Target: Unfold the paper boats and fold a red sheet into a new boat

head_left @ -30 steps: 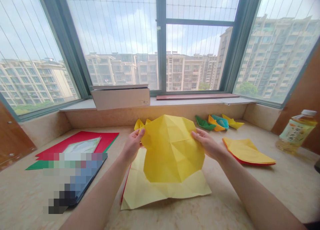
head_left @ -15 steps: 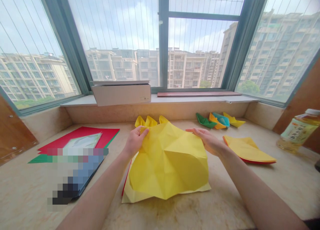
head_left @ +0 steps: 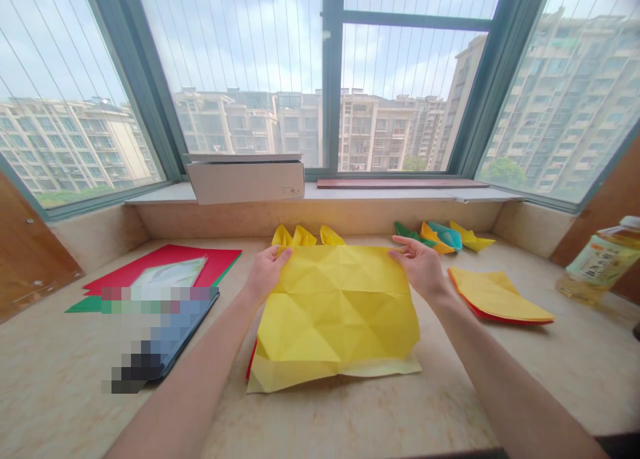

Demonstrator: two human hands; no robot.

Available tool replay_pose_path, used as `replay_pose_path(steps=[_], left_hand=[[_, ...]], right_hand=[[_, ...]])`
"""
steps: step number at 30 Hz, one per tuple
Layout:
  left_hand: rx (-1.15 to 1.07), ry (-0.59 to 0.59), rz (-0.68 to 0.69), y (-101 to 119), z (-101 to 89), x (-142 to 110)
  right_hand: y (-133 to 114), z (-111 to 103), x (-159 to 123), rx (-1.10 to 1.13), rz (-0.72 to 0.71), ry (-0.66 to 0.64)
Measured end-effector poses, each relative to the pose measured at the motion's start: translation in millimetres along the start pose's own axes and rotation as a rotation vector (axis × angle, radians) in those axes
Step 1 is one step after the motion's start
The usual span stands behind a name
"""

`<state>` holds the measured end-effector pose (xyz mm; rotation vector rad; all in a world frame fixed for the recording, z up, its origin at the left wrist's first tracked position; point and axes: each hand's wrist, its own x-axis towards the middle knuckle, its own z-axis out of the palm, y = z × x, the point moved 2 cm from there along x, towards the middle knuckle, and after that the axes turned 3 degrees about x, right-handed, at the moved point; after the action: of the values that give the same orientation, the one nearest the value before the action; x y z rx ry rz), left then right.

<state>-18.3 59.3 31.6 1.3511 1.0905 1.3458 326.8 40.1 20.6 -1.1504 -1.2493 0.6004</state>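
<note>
Spreading creased yellow paper (head_left: pixel 335 306) — marble ledge (head_left: pixel 65 352)

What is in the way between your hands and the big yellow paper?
Nothing visible is in the way. Your left hand and right hand both reach the top edge of the creased yellow paper, with no object between them and it.

Three yellow paper boats (head_left: pixel 306 236) stand by the window, and four more boats (head_left: pixel 443 237) are at right. A white box (head_left: pixel 245 182) is on the sill. A bottle (head_left: pixel 597 266) stands at far right, and red paper (head_left: pixel 170 259) lies at left.
</note>
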Motion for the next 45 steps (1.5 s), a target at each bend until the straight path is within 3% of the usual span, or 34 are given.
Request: replay_pose_path(steps=[4,8,10,12,15,19,23,28,31,35,39,45], left_hand=[[-0.02,0.108,0.056,3.8,0.4,-0.9],[-0.018,0.252,0.127,1.8,-4.9,3.3],[-0.038,0.3,0.143,-1.5,-7.0,5.8],[-0.062,0.326,0.16,-3.4,-7.6,7.2],[-0.148,0.274,0.161,-0.6,-4.8,6.1],[-0.261,-0.016,0.104,9.3,6.1,-1.0],[-0.191,-0.262,-0.011,5.6,18.2,-10.5],[-0.126,-0.244,-0.253,-8.0,25.5,-18.7],[-0.129,-0.274,-0.323,-5.0,28.8,-21.6],[-0.197,-0.202,-0.282,-0.1,26.8,-18.9],[-0.248,-0.177,-0.215,-1.9,23.0,-13.4],[-0.225,0.036,-0.061,-0.8,20.8,-9.4]], right_hand=[[-3.1,-3.0,-2.5,0.165,0.214,-0.069],[-6.2,-0.8,-9.5,0.361,0.476,-0.406],[-8.9,3.4,-14.8,0.364,0.498,-0.561],[-9.9,8.1,-18.3,0.308,0.454,-0.618],[-6.6,12.3,-17.2,0.247,0.349,-0.496],[0.5,10.1,-9.2,0.389,0.266,-0.213],[2.0,8.7,-5.3,0.498,0.244,-0.121],[0.1,9.6,-5.5,0.509,0.175,-0.079],[1.5,9.4,-5.5,0.412,0.153,-0.069],[3.3,8.7,-5.4,0.291,0.152,-0.096],[4.1,6.4,-3.7,0.313,0.146,-0.079],[9.5,-5.0,4.6,0.351,0.041,0.184]])
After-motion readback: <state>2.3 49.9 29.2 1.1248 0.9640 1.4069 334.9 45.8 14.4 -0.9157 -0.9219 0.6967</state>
